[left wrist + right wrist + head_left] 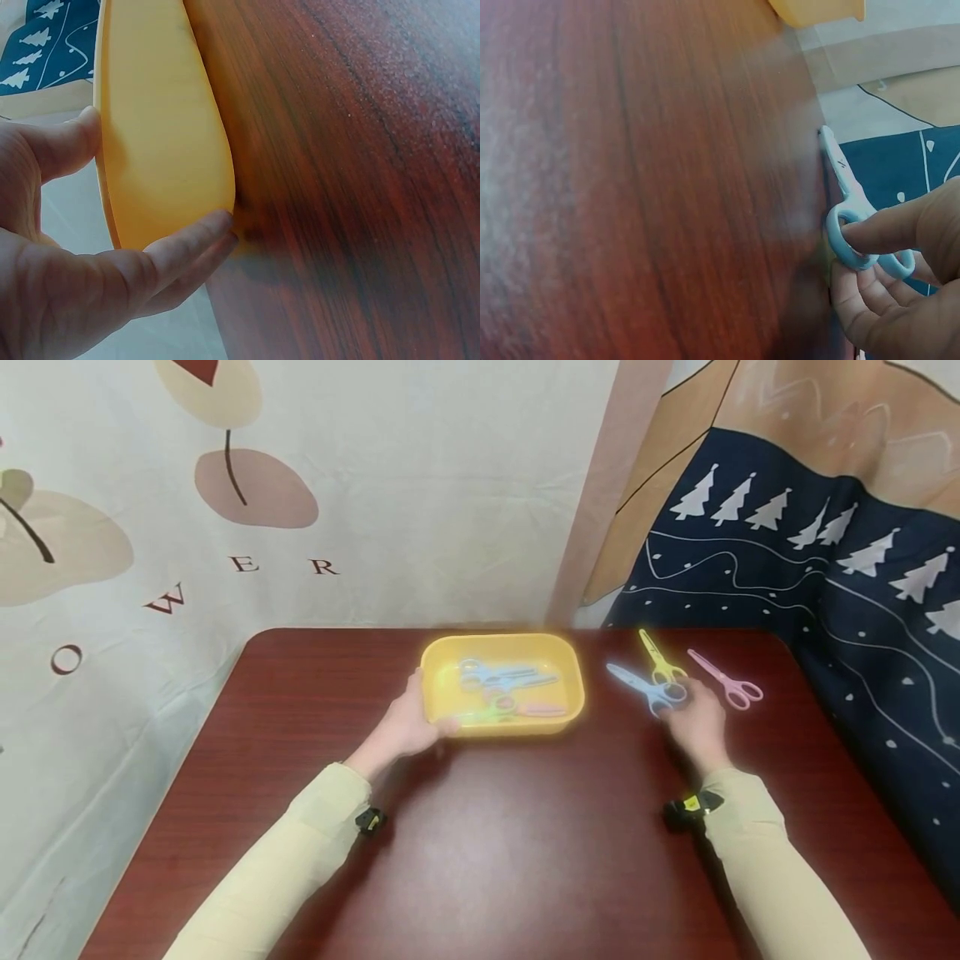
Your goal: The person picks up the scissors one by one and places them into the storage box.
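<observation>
Scissors-gathering looks to be at the pick-up step. Right hand (693, 717), right of centre in the head view, pinches the blue scissors (643, 687) by their handle loops, the blades lying on the dark wood table (525, 843). Left hand (408, 725) grips the near-left corner of the yellow tray (501, 645), thumb on its rim. Yellow scissors (656, 657) and pink scissors (725, 680) lie just beyond. Next comes, I judge, a lift across to the tray without snagging the neighbours.

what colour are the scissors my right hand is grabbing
Light blue scissors, clearest in the right wrist view.
</observation>
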`<state>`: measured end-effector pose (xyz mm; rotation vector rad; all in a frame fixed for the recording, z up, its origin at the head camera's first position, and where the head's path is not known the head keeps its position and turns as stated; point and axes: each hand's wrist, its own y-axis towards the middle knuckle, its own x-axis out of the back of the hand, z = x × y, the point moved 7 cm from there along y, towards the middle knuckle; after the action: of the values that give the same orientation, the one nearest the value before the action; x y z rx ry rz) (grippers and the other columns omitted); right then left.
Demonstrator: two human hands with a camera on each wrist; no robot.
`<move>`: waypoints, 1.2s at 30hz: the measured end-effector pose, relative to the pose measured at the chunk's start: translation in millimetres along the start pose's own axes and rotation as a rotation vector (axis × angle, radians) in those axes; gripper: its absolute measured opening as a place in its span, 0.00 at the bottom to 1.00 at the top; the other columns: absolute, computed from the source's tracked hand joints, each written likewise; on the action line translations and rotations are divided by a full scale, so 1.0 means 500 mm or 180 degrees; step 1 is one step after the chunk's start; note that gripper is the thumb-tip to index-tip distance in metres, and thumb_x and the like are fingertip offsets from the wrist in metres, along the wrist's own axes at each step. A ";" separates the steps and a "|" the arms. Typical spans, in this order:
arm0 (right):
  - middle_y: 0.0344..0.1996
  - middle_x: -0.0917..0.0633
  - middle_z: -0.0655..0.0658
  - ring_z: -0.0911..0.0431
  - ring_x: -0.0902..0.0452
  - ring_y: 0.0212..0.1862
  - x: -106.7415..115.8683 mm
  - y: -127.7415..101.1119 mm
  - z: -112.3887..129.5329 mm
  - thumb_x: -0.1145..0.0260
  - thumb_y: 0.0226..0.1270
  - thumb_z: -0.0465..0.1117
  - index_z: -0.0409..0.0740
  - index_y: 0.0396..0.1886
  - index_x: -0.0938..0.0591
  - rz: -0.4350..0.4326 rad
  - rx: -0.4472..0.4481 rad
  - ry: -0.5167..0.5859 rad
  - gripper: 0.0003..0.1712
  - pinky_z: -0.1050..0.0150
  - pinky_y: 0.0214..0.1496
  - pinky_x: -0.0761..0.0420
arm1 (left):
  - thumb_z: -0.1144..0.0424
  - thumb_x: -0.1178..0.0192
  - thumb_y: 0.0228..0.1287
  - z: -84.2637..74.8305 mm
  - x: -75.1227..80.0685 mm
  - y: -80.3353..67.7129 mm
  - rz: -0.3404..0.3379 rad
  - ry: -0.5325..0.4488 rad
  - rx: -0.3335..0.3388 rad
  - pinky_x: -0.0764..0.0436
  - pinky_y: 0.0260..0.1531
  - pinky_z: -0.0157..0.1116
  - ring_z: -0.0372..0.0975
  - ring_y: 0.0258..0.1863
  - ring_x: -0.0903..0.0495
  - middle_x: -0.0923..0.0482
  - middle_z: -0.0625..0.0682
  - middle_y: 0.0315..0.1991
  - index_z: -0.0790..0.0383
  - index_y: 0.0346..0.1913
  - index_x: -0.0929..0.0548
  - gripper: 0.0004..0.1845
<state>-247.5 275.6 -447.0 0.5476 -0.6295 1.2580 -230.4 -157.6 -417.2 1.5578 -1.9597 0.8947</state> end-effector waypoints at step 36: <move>0.68 0.27 0.34 0.43 0.26 0.57 0.021 -0.015 0.035 0.29 0.71 0.43 0.46 0.79 0.34 0.0788 -0.0331 0.1268 0.40 0.68 0.48 0.14 | 0.57 0.30 0.60 -0.006 0.001 -0.001 -0.0016 0.0029 -0.0040 0.35 0.73 0.56 0.62 0.70 0.33 0.47 0.73 0.78 0.73 0.81 0.62 0.60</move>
<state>-240.6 269.4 -427.5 0.1250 -0.4304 1.5068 -229.9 -155.5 -414.7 1.5482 -1.9507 0.8844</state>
